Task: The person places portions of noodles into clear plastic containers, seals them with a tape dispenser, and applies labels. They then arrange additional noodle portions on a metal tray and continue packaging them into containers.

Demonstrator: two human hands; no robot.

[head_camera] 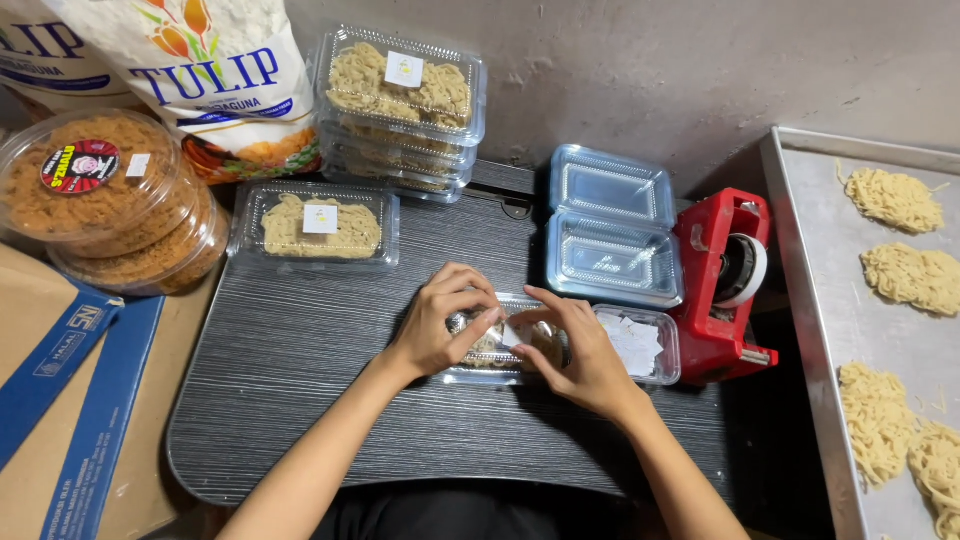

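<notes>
Both forearms reach up from the near edge of the dark wood-grain tabletop [300, 400]. At its middle the left hand [440, 320] and right hand [575, 350] press together on a closed clear noodle box [495, 345], fingers curled over its lid around a small white label [515, 333]. Touching that box on its right lies a clear tray of paper labels [640, 345], with a red tape dispenser [725, 285] just beyond. An open empty clear box [610, 230] sits behind the held box. Behind and to its left rests another filled noodle box [318, 228], and farther back a stack of them [400, 110]. Far right, a metal tray [810, 330] carries loose noodle nests [895, 200].
</notes>
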